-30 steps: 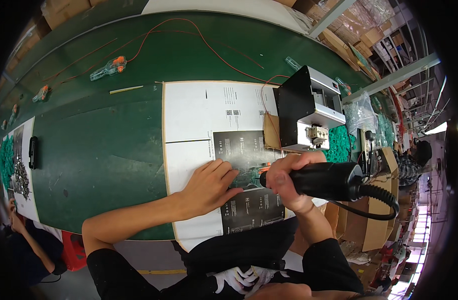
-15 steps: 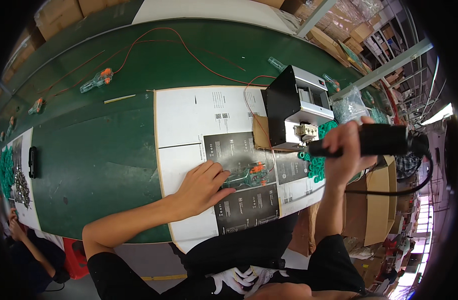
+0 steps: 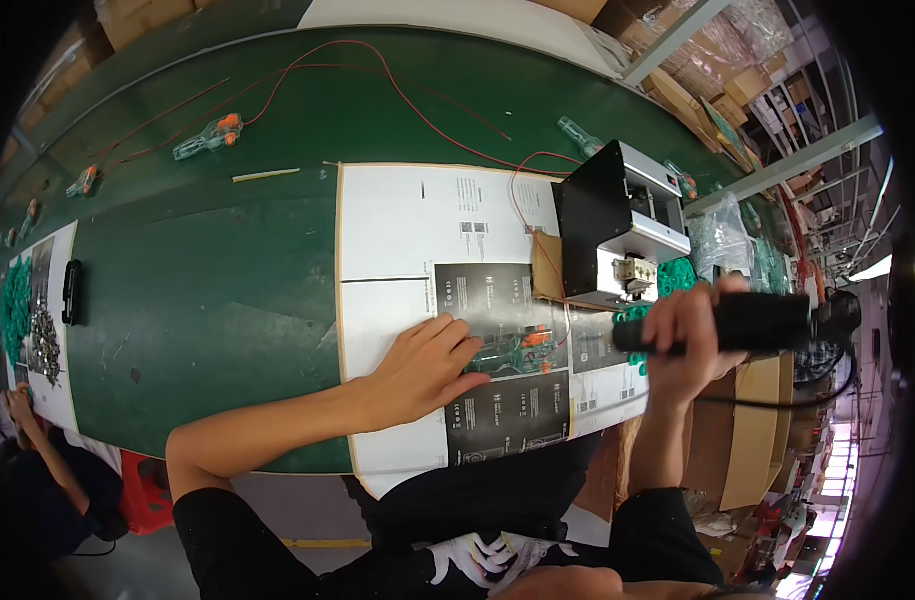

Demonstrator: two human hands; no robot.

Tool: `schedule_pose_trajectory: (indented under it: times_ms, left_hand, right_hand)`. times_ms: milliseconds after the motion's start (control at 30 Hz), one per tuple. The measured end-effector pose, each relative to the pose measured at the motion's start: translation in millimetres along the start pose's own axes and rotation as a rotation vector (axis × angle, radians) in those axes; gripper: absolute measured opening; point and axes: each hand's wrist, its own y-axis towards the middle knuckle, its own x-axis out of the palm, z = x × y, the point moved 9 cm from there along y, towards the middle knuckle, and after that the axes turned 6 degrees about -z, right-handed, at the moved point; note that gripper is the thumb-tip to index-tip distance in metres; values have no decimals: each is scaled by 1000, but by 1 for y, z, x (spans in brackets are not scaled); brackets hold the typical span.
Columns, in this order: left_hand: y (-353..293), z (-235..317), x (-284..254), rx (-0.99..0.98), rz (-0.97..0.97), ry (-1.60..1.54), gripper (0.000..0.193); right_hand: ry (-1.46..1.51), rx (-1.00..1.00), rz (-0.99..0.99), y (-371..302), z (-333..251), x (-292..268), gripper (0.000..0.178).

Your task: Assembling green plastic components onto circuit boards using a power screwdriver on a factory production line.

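Lying flat on a printed sheet [image 3: 382, 220], just right of the left hand [image 3: 427, 362]: clear teal housing with orange part [image 3: 517, 353]. Set close at its left end, thumb and fingers bent narrow; cannot tell whether pinching. Probably best for steadying: light, even pressure against twisting. Gripped in the right hand [image 3: 685, 338], raised, well apart from the housing: black power tool [image 3: 762, 322], blurred. Better aligned squarely before touching down, left fingertips clear. Beyond the right hand: green rings [image 3: 676, 275], black-and-silver machine [image 3: 589, 225].
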Motion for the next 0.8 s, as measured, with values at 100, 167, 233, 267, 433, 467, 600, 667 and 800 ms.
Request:
schedule_pose_trajectory:
  times_ms: [100, 167, 233, 267, 433, 467, 600, 667, 800]
  left_hand:
    - [-1, -1, 1, 5, -7, 7, 38]
    - [0, -1, 1, 1, -15, 6, 37]
    - [2, 0, 1, 0, -14, 3, 36]
    - [1, -1, 3, 2, -11, 5, 36]
    - [-1, -2, 3, 11, -10, 12, 34]
    - [-2, -1, 3, 17, -15, 12, 34]
    - [-4, -3, 6, -1, -52, 38, 32]
    - [-6, -3, 7, -1, -48, 46, 32]
    - [-6, 0, 6, 14, -42, 68, 32]
  right_hand:
    - [258, 4, -288, -33, 10, 55, 40]
    - [221, -11, -375, -40, 18, 75, 44]
    - [181, -27, -466, -43, 18, 90, 47]
    - [183, 18, -443, -43, 23, 91, 47]
    - [132, 106, -441, -45, 41, 104, 46]
    - [102, 103, -459, -46, 43, 107, 44]
    - [-21, 87, -522, -47, 48, 115, 40]
    - [-19, 84, -568, -49, 47, 123, 41]
    - [-38, 65, -673, -53, 43, 136, 42]
